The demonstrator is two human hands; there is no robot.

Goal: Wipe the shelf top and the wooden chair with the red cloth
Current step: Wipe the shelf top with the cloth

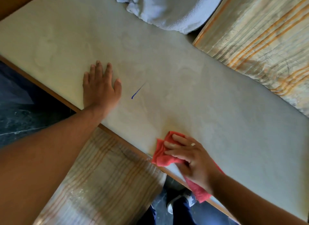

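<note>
Shelf top (192,84) wiping is underway: right hand (192,159) presses the bunched red cloth (161,155) at five o'clock; left hand (100,85) lies spread flat, bracing. Next, probably sweep toward the blue mark (138,91).

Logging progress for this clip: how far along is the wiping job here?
Done: nothing clearly; the shelf top shows dusty smears and a blue pen mark. In hand: the right hand presses the red cloth on the near edge, while the left hand rests flat. Left: most of the shelf top, and the wooden chair, which I can't identify in view.
</note>
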